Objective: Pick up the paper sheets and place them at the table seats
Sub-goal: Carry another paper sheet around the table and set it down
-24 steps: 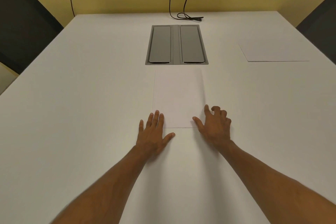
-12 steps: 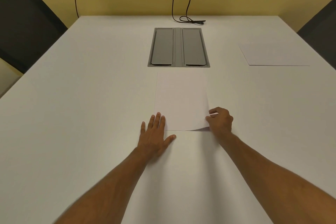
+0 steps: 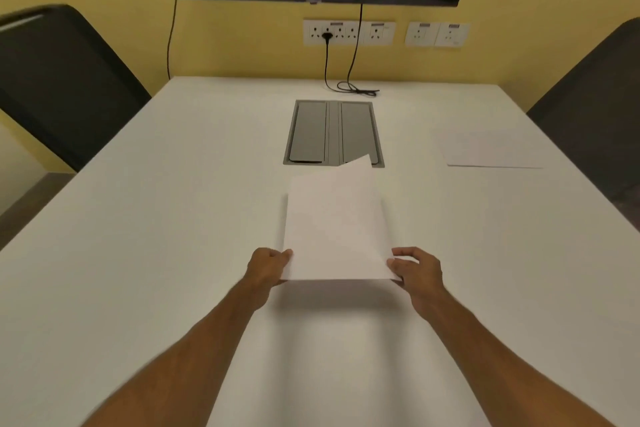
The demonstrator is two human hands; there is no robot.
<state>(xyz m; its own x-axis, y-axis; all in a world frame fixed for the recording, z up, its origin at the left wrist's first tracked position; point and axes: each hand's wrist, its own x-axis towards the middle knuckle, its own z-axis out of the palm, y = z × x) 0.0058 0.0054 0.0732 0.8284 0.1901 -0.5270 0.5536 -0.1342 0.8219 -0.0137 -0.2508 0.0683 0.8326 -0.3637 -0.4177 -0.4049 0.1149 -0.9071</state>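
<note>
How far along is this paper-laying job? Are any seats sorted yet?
One sheet already lies flat on the table before the right-hand chair. Another held sheet is lifted off the table, the left hand and right hand each in a grip on a near corner. The place by the left-hand chair has no paper yet.

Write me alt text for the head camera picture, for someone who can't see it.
Two bare hands, left hand and right hand, hold paper sheets by the near corners, lifted above a white table. Another sheet lies flat at the far right seat, beside a dark chair.
</note>
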